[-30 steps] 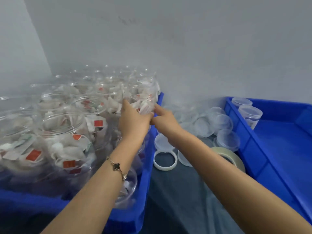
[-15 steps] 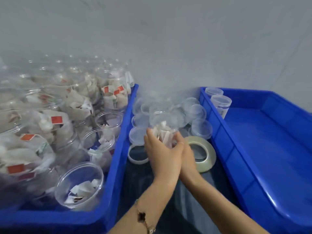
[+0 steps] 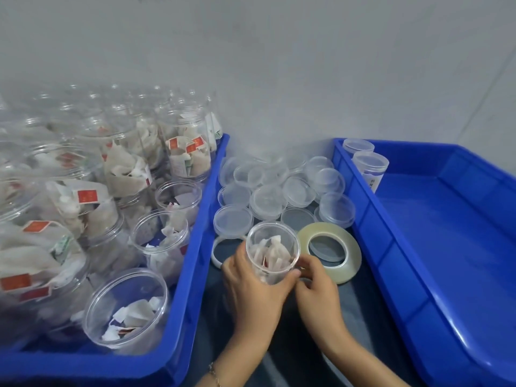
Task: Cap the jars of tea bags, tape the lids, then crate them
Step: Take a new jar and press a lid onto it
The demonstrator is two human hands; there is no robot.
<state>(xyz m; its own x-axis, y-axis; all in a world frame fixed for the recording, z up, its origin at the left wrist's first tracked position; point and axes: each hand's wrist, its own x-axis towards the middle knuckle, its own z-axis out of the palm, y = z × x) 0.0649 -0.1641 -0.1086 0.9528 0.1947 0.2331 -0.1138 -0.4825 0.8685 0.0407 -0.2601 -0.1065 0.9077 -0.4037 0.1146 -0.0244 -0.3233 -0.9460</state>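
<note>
Both hands hold one open jar (image 3: 272,252) upright: the left hand (image 3: 252,291) wraps its side, the right hand (image 3: 317,286) pinches it low. It stands just left of the tape roll (image 3: 329,251). I judge a lid (image 3: 234,220) comes next; press it level. Behind the roll lie about twelve lids; two capped jars (image 3: 370,166) stand in the right crate (image 3: 435,247).

Both hands (image 3: 252,286) grip an uncapped jar (image 3: 272,251) beside the tape roll (image 3: 329,251).
</note>
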